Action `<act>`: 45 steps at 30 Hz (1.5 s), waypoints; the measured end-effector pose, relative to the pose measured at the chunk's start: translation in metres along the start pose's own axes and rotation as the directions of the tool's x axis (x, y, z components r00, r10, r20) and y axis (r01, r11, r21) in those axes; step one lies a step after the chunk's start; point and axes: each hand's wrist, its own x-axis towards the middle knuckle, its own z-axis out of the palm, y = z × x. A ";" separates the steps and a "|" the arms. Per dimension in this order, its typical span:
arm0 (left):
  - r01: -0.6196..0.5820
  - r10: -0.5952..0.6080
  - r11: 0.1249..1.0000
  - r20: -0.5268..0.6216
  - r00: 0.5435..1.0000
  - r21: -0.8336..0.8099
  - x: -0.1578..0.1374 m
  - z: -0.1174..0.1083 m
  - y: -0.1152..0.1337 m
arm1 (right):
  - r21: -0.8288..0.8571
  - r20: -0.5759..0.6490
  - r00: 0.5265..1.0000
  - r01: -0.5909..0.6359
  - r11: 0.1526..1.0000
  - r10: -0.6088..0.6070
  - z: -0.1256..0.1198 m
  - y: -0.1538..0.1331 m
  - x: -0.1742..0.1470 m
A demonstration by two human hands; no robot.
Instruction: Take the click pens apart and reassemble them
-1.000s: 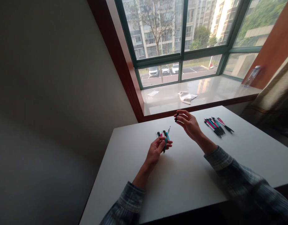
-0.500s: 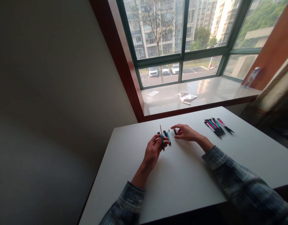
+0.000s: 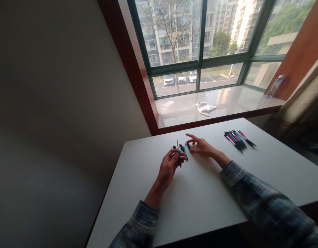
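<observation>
A: so what's going on at the table (image 3: 200, 193) now?

B: left hand (image 3: 169, 165) is curled around a teal pen (image 3: 178, 156), thin tip poking up toward 12 o'clock; few more pen bits (image 3: 184, 150) lie on the table just at its 1 o'clock

A: and the right?

B: right hand (image 3: 203, 147) is low over the table, fingers spread apart, holding nothing; a small black piece (image 3: 188, 145) sits right at its fingertips, at 9 o'clock from the hand; half a second ago it was still pinching at that piece, and a second ago it had it lifted in the air

A: anything else?

B: pen pile (image 3: 237, 139) well off at 3 o'clock; cloth (image 3: 205, 107) on the sill (image 3: 226, 100), bottle (image 3: 274, 86) far right
</observation>
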 end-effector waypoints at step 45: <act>-0.205 0.286 0.941 -0.307 0.908 0.269 0.006 -0.016 0.000 | 0.381 0.036 0.995 0.074 0.922 -0.095 0.043 -0.078 -0.016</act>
